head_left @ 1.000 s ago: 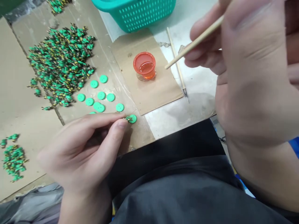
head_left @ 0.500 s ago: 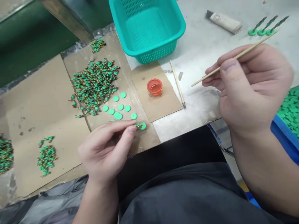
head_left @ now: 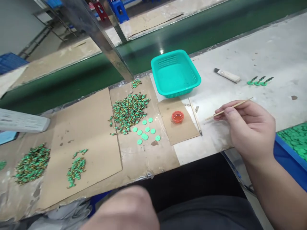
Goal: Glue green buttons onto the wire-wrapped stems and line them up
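My right hand point(head_left: 251, 127) pinches a thin wooden stick point(head_left: 240, 103) over the white tabletop, its lower tip pointing left. At the bottom edge my left hand point(head_left: 127, 207) is close to the camera and blurred; its fingers, and anything in them, are hidden. Left of the stick, a small red cup point(head_left: 177, 117) with liquid in it stands on a cardboard piece point(head_left: 183, 135). A thin brush point(head_left: 195, 116) lies along that cardboard's right side. Several green discs point(head_left: 144, 136) are scattered beside a heap of small green-and-gold figures point(head_left: 130, 111).
A teal basket point(head_left: 176, 76) stands behind the cup. Farther right lie a worn white tube point(head_left: 227, 75) and three green discs with dark upright pieces point(head_left: 257, 82). Smaller figure piles point(head_left: 33, 164) are at left. A blue bin point(head_left: 287, 159) of green discs borders the table at right.
The view has tilted up and shows more of the background. My left hand has moved down from the discs toward the camera, and its small figure and disc are out of sight.
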`<action>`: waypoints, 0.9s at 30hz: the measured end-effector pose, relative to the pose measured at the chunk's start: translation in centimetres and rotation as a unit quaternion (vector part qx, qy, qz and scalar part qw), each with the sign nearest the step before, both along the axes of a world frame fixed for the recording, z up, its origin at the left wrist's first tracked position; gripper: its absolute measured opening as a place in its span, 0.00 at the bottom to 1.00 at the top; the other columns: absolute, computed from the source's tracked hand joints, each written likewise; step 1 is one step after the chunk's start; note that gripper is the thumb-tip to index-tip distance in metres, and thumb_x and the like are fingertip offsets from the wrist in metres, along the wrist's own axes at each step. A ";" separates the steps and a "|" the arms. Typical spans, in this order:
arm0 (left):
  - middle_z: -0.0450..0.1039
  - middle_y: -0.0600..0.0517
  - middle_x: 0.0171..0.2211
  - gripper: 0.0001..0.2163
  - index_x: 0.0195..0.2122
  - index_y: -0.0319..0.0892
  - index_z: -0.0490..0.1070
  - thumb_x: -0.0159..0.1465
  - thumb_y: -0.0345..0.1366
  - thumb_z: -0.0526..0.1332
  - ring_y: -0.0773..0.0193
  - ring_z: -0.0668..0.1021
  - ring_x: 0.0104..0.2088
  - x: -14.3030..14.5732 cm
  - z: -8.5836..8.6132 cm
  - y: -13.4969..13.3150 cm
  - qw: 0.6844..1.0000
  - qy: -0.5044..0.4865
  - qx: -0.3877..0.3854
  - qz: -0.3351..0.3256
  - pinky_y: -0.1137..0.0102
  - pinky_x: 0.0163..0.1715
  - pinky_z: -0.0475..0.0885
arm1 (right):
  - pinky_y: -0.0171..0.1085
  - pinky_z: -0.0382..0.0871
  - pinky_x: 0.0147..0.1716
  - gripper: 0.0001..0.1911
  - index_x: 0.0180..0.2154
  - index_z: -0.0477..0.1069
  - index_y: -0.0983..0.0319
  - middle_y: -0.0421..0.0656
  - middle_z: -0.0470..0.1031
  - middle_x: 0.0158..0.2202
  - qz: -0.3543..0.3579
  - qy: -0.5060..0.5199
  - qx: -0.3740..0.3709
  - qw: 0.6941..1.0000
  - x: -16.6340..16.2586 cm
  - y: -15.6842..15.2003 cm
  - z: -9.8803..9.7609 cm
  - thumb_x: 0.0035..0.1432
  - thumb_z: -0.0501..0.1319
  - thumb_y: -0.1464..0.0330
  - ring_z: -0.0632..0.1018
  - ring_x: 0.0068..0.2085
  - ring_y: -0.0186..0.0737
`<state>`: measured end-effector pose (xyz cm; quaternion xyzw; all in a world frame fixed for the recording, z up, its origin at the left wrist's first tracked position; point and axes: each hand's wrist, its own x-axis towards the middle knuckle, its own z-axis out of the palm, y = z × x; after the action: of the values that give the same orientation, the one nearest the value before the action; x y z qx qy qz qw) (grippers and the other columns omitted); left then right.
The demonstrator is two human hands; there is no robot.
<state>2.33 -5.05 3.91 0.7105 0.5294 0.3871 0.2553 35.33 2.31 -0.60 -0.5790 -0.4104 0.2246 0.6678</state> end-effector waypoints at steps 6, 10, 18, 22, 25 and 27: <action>0.88 0.54 0.33 0.05 0.43 0.55 0.92 0.73 0.38 0.74 0.65 0.82 0.25 2.4 0.5 3.4 0.994 -0.085 -0.071 0.004 0.71 0.26 0.82 | 0.39 0.91 0.40 0.06 0.40 0.85 0.57 0.43 0.88 0.36 0.020 -0.015 -0.015 1.000 0.1 0.1 -0.2 0.71 0.75 0.63 0.88 0.34 0.40; 0.88 0.54 0.32 0.05 0.44 0.54 0.92 0.73 0.36 0.75 0.68 0.82 0.25 2.4 0.7 3.8 0.995 -0.083 -0.061 0.001 0.74 0.27 0.81 | 0.38 0.91 0.40 0.07 0.40 0.85 0.58 0.43 0.88 0.37 0.021 -0.016 -0.003 1.000 0.1 0.0 -0.1 0.71 0.75 0.62 0.88 0.35 0.39; 0.89 0.59 0.34 0.10 0.46 0.59 0.91 0.72 0.32 0.74 0.71 0.84 0.27 2.3 1.2 3.2 0.997 -0.061 -0.028 -0.022 0.77 0.30 0.79 | 0.37 0.90 0.41 0.07 0.41 0.85 0.58 0.43 0.88 0.37 0.031 -0.023 0.001 0.999 0.3 0.0 -0.2 0.72 0.74 0.62 0.88 0.36 0.38; 0.90 0.59 0.35 0.10 0.45 0.57 0.91 0.72 0.31 0.73 0.69 0.86 0.30 2.4 1.3 3.4 0.998 -0.060 -0.018 -0.031 0.77 0.32 0.81 | 0.39 0.91 0.41 0.08 0.40 0.84 0.58 0.43 0.88 0.37 0.029 -0.022 0.000 0.999 0.3 0.0 -0.2 0.72 0.74 0.61 0.88 0.35 0.39; 0.91 0.57 0.36 0.08 0.44 0.55 0.91 0.71 0.31 0.74 0.67 0.87 0.31 2.6 1.4 3.6 0.998 -0.061 -0.010 -0.032 0.76 0.33 0.82 | 0.39 0.90 0.41 0.07 0.40 0.84 0.58 0.43 0.88 0.38 0.032 -0.019 -0.003 0.999 0.3 0.0 -0.2 0.72 0.74 0.62 0.88 0.36 0.39; 0.90 0.57 0.35 0.08 0.43 0.55 0.91 0.71 0.31 0.74 0.67 0.87 0.31 2.7 1.5 3.7 0.997 -0.064 -0.006 -0.032 0.76 0.33 0.82 | 0.38 0.90 0.41 0.07 0.40 0.85 0.57 0.43 0.88 0.38 0.033 -0.018 -0.003 0.999 0.3 -0.1 -0.2 0.71 0.74 0.62 0.88 0.36 0.39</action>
<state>5.00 -1.32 5.38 0.6993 0.4910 0.4201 0.3057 35.65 2.25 -0.78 -0.5709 -0.4405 0.2377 0.6507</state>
